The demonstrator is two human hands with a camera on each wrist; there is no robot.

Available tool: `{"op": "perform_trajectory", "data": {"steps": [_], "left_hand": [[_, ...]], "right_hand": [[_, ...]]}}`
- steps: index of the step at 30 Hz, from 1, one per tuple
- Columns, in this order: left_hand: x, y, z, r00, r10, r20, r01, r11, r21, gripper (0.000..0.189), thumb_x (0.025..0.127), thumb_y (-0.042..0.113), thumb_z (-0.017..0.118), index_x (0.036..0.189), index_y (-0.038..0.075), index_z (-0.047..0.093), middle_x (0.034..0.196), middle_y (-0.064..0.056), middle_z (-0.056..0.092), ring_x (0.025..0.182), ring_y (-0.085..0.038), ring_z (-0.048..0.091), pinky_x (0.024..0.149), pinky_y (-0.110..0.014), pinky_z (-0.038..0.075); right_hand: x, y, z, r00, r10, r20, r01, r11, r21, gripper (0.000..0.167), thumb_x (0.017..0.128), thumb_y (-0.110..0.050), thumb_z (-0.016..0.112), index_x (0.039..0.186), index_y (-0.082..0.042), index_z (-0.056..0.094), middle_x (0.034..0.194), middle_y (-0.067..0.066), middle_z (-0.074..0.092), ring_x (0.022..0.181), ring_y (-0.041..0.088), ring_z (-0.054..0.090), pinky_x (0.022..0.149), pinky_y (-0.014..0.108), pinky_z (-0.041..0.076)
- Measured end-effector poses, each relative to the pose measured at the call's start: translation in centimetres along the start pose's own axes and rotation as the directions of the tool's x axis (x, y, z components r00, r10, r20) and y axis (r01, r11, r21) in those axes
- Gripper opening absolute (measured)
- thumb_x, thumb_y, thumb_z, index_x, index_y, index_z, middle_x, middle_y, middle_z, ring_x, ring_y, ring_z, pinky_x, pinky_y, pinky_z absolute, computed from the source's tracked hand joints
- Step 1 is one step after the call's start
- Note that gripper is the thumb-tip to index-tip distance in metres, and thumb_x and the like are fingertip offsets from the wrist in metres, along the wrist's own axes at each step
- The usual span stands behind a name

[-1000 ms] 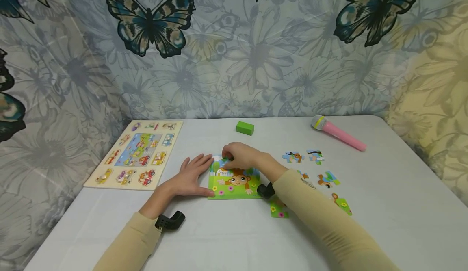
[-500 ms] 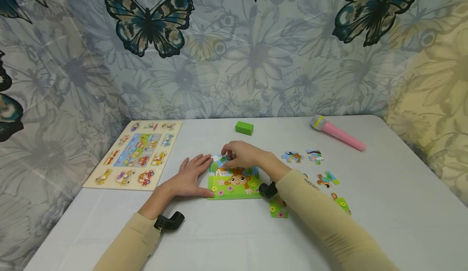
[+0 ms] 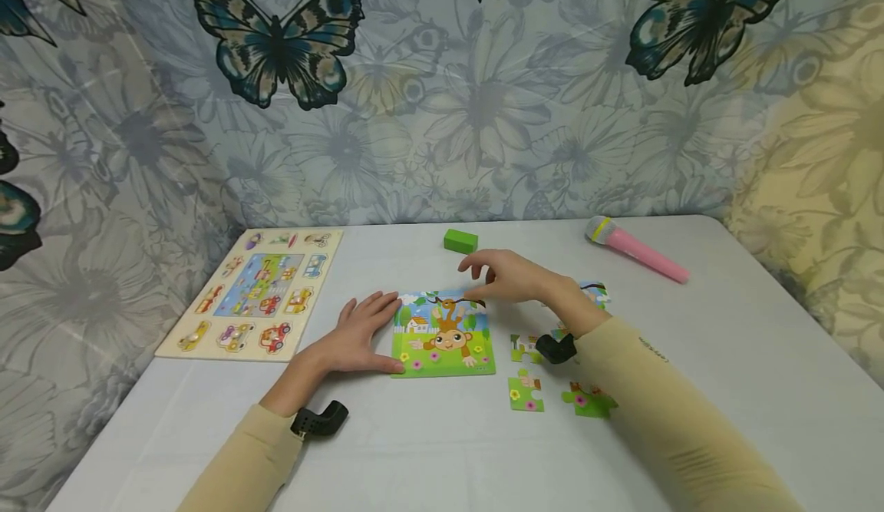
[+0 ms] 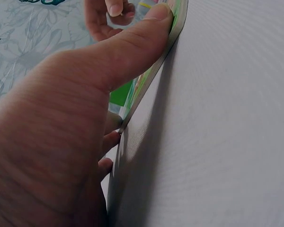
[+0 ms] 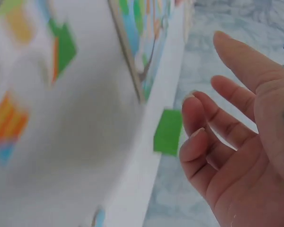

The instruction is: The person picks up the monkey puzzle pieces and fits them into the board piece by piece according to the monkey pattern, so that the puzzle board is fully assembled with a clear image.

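Observation:
A puzzle board (image 3: pixel 445 357) with a monkey hanging from a branch lies flat at the table's middle. My left hand (image 3: pixel 355 339) rests along its left side, fingers spread; in the left wrist view the thumb (image 4: pixel 137 47) presses on the board's edge. Just above the board's upper right corner is my right hand (image 3: pixel 514 275), fingers loosely bent; the right wrist view shows nothing between them. Loose jigsaw pieces lie to the right, among them a green one with a yellow flower (image 3: pixel 516 397) and a green one with a pink flower (image 3: pixel 590 402). My right forearm hides several others.
A wooden board with vehicle pictures (image 3: pixel 179 335) lies on the left. At the back stands a green block (image 3: pixel 460 241). A pink toy microphone (image 3: pixel 645 257) lies at the back right. Butterfly-patterned cloth (image 3: pixel 414 151) hangs behind the white table (image 3: pixel 414 450).
My right hand has let go of a piece at the board's upper part and moved right, uncovering the monkey picture's top. The left hand has stayed in place.

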State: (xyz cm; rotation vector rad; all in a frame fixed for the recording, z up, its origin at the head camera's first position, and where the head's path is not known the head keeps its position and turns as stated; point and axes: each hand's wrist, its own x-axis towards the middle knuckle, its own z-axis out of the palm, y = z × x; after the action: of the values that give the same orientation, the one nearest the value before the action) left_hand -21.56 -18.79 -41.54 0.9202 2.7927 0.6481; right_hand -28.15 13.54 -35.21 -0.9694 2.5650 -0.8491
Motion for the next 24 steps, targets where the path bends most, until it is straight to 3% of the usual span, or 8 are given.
{"op": "perform_trajectory", "data": {"steps": [11, 14, 21, 24], "left_hand": [[0.1, -0.2, 0.1, 1.000, 0.000, -0.006, 0.000, 1.000, -0.005, 0.110, 0.076, 0.058, 0.080, 0.157, 0.002, 0.033, 0.164, -0.014, 0.026, 0.151, -0.038, 0.013, 0.114, -0.066, 0.002], [0.1, -0.3, 0.2, 1.000, 0.003, -0.009, -0.003, 1.000, -0.002, 0.110, 0.076, 0.058, 0.080, 0.157, 0.002, 0.033, 0.164, -0.014, 0.027, 0.151, -0.038, 0.014, 0.114, -0.067, 0.002], [0.1, -0.4, 0.2, 1.000, 0.004, -0.006, -0.004, 1.000, -0.005, 0.110, 0.076, 0.058, 0.080, 0.157, 0.002, 0.033, 0.164, -0.014, 0.026, 0.151, -0.038, 0.013, 0.114, -0.067, 0.002], [0.1, -0.4, 0.3, 1.000, 0.004, -0.007, -0.004, 1.000, -0.005, 0.109, 0.076, 0.058, 0.080, 0.157, 0.002, 0.033, 0.164, -0.014, 0.026, 0.151, -0.038, 0.013, 0.114, -0.067, 0.002]], "right_hand": [[-4.5, 3.5, -2.9, 0.993, 0.064, -0.094, -0.069, 0.996, -0.049, 0.051, 0.095, -0.028, 0.074, 0.138, -0.006, 0.058, 0.119, 0.017, 0.061, 0.098, 0.023, 0.064, 0.079, 0.041, 0.052], [-5.6, 4.4, -3.6, 0.992, 0.078, -0.097, -0.084, 0.995, -0.057, 0.052, 0.094, -0.027, 0.075, 0.138, -0.004, 0.058, 0.119, 0.017, 0.061, 0.098, 0.025, 0.064, 0.078, 0.041, 0.052], [-7.9, 6.2, -4.3, 0.981, 0.180, -0.065, -0.180, 0.984, 0.008, 0.054, 0.093, -0.026, 0.076, 0.137, -0.002, 0.056, 0.123, 0.020, 0.057, 0.095, 0.026, 0.066, 0.058, 0.039, 0.053], [-8.5, 6.8, -4.3, 0.978, 0.199, -0.059, -0.199, 0.980, 0.004, 0.053, 0.093, -0.025, 0.077, 0.136, -0.001, 0.057, 0.121, 0.019, 0.057, 0.094, 0.025, 0.066, 0.063, 0.037, 0.053]]}}
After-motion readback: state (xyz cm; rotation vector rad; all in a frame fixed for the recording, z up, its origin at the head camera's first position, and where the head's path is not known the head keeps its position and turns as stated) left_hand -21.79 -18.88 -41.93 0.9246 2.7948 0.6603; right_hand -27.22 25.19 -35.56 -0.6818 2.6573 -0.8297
